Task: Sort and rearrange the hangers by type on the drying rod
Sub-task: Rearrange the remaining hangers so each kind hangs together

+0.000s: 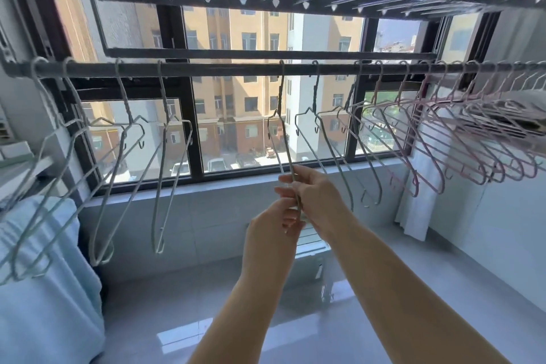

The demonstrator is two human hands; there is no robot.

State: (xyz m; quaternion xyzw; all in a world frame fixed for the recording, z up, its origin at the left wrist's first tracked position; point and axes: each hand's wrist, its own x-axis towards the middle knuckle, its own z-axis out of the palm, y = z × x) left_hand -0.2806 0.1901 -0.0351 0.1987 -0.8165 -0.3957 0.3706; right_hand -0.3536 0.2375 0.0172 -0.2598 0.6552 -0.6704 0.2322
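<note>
The left hand (273,235) and right hand (311,195) grip the lower end of a grey hanger (279,91) hooked midway along the rod (221,69), before a dark-framed window (186,103), above a glossy tiled floor (177,319).

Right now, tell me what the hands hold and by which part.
Both the left hand and right hand grip the grey hanger by its lower end.

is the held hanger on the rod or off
Hooked on: the hanger loops over the rod; left hand and right hand grip its bottom.
</note>
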